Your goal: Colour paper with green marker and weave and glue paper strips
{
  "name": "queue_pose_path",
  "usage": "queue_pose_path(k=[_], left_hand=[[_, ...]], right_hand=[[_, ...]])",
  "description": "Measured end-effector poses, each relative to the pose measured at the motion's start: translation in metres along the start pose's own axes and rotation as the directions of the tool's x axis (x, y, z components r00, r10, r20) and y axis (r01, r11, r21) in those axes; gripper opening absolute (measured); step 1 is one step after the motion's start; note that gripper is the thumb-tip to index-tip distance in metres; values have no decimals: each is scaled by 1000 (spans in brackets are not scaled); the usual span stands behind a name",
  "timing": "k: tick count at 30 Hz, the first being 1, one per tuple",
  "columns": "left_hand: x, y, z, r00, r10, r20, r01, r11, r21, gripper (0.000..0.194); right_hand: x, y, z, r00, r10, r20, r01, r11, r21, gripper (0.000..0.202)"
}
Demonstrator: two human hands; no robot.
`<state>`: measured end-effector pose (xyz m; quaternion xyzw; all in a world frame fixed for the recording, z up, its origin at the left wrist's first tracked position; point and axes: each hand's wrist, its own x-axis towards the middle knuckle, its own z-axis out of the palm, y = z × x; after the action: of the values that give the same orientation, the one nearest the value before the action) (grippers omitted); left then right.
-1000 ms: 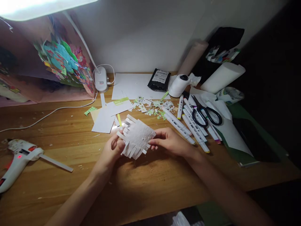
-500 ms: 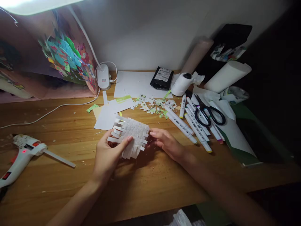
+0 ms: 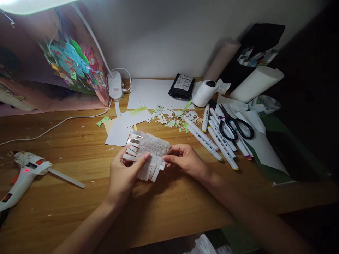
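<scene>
A small mat of woven white paper strips (image 3: 155, 145) is held above the wooden desk, with loose strip ends sticking out at its left and lower edges. My left hand (image 3: 126, 168) grips it from the left, thumb flat on top and the other fingers underneath, mostly hidden. My right hand (image 3: 187, 160) pinches the mat's right edge between thumb and fingers. Behind the mat lie white paper sheets (image 3: 116, 133) and a heap of green and white paper scraps (image 3: 172, 117).
Several white markers (image 3: 202, 138) lie at the right, with black-handled scissors (image 3: 235, 128) on top. A glue gun (image 3: 29, 173) with a lit red light rests at the left. A power strip (image 3: 116, 86), black packet (image 3: 182, 86) and paper roll (image 3: 256, 83) stand along the back.
My right hand has closed its thumb onto the mat's right edge, where its fingers were just touching before. The mat has turned slightly and shifted a little to the right.
</scene>
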<state>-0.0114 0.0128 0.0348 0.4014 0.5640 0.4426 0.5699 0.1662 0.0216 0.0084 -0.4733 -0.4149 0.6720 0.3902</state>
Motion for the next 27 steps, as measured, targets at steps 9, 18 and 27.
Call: queue_pose_path(k=[9,18,27], left_hand=[[5,5,-6,986,53,-156,-53,999,5,40],[-1,-5,1,998,23,-64,-26,999,-47,35],[0,-3,0,998,21,-54,-23,999,-35,34]], right_hand=[[0,0,-4,988,-85,-132,90,995,34,26],[-10,13,31,1000,14,-8,-13,997,81,29],[-7,8,21,994,72,80,-77,996,50,22]])
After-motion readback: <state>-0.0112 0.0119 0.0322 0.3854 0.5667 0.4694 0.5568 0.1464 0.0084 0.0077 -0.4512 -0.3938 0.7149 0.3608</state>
